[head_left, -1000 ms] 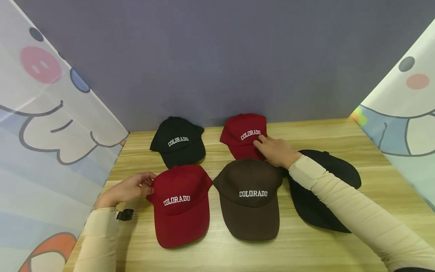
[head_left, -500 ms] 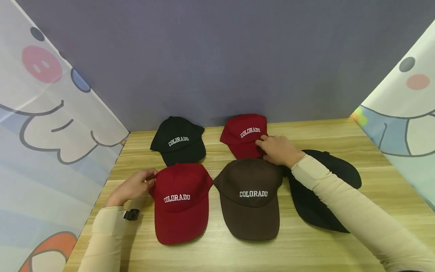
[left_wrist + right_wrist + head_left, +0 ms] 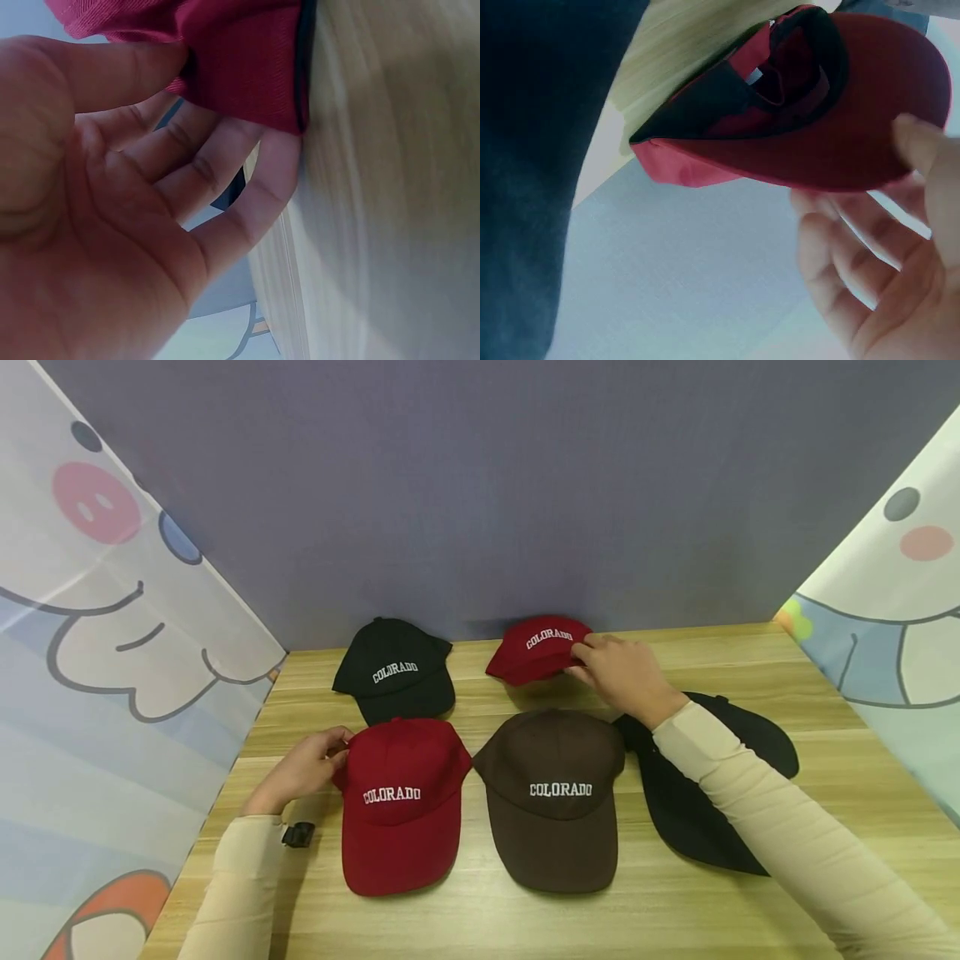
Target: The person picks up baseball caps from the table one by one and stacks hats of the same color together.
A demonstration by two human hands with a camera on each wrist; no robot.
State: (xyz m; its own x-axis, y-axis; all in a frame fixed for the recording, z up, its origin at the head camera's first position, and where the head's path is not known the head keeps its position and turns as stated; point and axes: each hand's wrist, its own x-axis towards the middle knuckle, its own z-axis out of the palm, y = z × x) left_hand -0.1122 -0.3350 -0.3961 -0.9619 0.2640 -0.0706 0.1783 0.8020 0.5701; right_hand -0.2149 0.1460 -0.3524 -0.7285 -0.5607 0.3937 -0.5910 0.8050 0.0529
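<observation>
My right hand (image 3: 628, 677) pinches the brim of the rear red baseball cap (image 3: 528, 658), thumb on the brim's underside and fingers on the other face. That brim is tilted up off the table, and the right wrist view shows the cap's dark inner band (image 3: 829, 67). My left hand (image 3: 303, 768) pinches the side edge of the front red cap (image 3: 401, 843), which lies with its brim toward me. In the left wrist view, the thumb presses the red fabric (image 3: 244, 67) while the fingers reach behind it. Both red caps read COLORADO.
A brown cap (image 3: 553, 843) lies right of the front red one. Behind stands a black cap (image 3: 393, 668); another black cap (image 3: 750, 735) lies partly under my right forearm. A grey wall (image 3: 480, 510) borders the wooden table (image 3: 525, 927), with printed cloth panels (image 3: 97, 635) at the sides.
The rear red cap's brim has risen and tipped back with my right hand, which moved slightly up. My left hand moved right onto the front red cap, which shifted slightly away from me.
</observation>
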